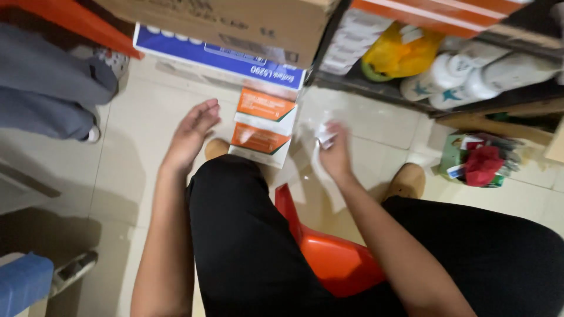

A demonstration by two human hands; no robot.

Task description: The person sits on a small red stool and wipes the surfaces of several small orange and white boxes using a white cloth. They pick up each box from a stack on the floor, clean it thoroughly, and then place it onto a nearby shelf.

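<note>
I sit on an orange plastic stool (332, 258) with my knees apart, looking down at a tiled floor. My left hand (191, 136) is flat with fingers spread and holds nothing; it hovers just left of two small orange-and-white boxes (263, 126) stacked on the floor. My right hand (336, 154) is blurred and pinches a small white crumpled wrapper (325, 136) to the right of those boxes.
A blue-and-white carton (217, 56) and a brown cardboard box (235, 23) stand behind the small boxes. A low shelf (435, 100) holds white bottles and a yellow bag. A green box with red items (479, 161) sits at right. Another person's grey-trousered legs (47, 88) are at left.
</note>
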